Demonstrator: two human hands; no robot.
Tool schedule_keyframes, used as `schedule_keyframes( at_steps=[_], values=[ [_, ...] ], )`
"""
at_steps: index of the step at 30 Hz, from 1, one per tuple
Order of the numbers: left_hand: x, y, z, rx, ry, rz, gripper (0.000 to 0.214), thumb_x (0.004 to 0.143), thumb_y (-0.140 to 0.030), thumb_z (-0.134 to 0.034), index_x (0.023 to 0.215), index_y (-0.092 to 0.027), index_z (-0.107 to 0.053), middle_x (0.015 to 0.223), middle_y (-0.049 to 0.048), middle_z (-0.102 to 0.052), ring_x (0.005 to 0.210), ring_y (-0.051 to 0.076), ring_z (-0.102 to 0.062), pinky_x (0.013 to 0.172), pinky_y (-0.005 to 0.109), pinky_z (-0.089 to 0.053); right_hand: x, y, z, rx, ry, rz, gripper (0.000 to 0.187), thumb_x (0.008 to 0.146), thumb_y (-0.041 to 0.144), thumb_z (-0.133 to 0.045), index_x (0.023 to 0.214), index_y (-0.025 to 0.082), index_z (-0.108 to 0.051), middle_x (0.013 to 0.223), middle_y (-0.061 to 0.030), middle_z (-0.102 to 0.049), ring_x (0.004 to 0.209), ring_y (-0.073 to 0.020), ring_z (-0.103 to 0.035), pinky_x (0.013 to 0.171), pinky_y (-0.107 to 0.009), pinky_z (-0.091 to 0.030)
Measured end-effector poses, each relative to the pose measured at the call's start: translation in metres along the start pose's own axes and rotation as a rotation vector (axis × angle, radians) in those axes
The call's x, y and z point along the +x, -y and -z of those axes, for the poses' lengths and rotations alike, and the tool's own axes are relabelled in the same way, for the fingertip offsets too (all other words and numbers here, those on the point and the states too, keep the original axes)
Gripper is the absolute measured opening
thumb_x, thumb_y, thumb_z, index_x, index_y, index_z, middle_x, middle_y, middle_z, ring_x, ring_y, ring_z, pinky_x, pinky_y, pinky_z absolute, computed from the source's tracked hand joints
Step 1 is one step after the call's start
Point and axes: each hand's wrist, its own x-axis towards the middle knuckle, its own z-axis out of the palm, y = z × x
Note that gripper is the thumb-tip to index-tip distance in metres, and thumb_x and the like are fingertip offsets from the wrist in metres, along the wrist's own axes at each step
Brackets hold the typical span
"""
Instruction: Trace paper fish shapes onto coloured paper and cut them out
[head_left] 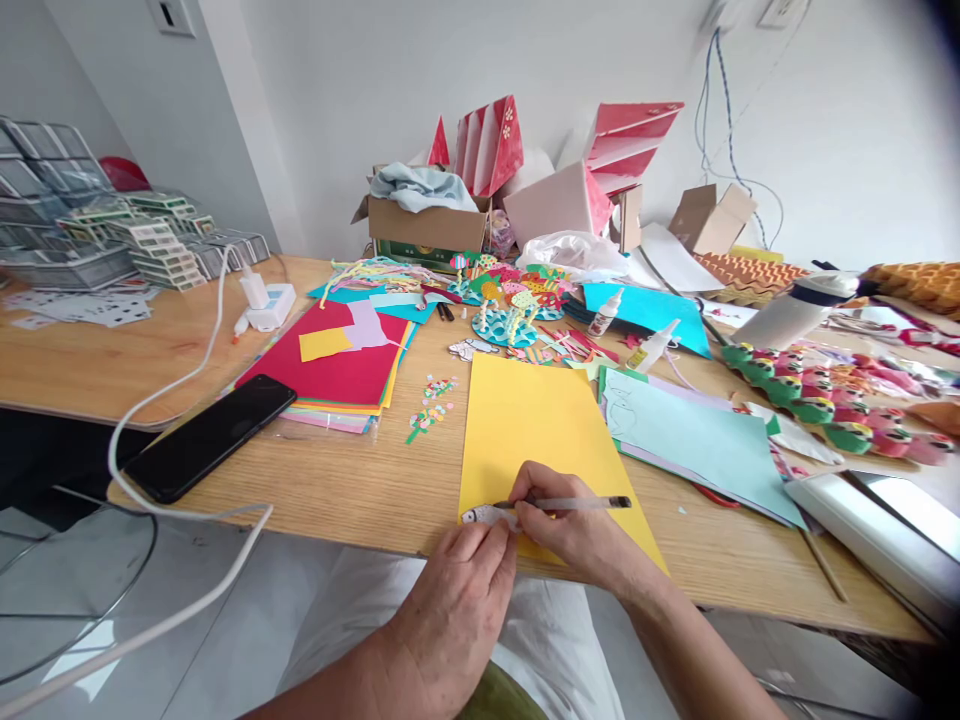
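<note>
White paper fish with dark markings, near-left corner of rectangular yellow paper sheet.
My half-open left hand presses it, seemingly against slipping; my closed right hand pinches a slim translucent pen.

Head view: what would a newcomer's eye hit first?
Likely the big yellow sheet, front centre, where the right hand holds a pen by the fish cutout that the left hand touches. Then the red-topped paper pile left of the sheet and the red-and-white shapes at the back.
</note>
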Motion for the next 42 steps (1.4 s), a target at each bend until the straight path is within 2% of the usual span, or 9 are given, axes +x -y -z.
schedule_keyframes(
  at_steps=[6,18,42],
  values=[
    [-0.0003,-0.0001,-0.0003,-0.02,-0.029,0.013,0.035,0.085,-0.016,-0.041,0.119,-0.009,-0.048,0.108,0.0063,-0.057,0.091,0.019,-0.05,0.083,0.032,-0.04,-0.0008,-0.0014,-0.0001,-0.011,-0.012,-0.002,0.008,0.066,0.012,-0.042,0.064,0.019,-0.045,0.053,0.0051,-0.046,0.048,-0.0078,-0.037,0.044,-0.019,-0.028],
    [-0.0003,0.0004,0.0023,-0.013,0.028,0.004,0.037,0.086,-0.019,-0.043,0.122,-0.009,-0.046,0.112,0.007,-0.055,0.094,0.019,-0.049,0.085,0.032,-0.04,-0.0029,-0.0026,0.0011,-0.041,-0.024,0.008,0.009,0.067,0.011,-0.042,0.064,0.019,-0.045,0.054,0.0053,-0.046,0.048,-0.0078,-0.037,0.044,-0.019,-0.028],
    [0.0008,0.002,0.0035,-0.018,0.018,-0.007,0.036,0.086,-0.017,-0.042,0.12,-0.009,-0.047,0.111,0.0079,-0.056,0.094,0.02,-0.05,0.085,0.032,-0.04,-0.0044,-0.0031,0.0015,-0.092,-0.055,-0.001,0.01,0.066,0.011,-0.042,0.063,0.019,-0.045,0.053,0.0057,-0.046,0.048,-0.0077,-0.037,0.043,-0.019,-0.028]
  ],
)
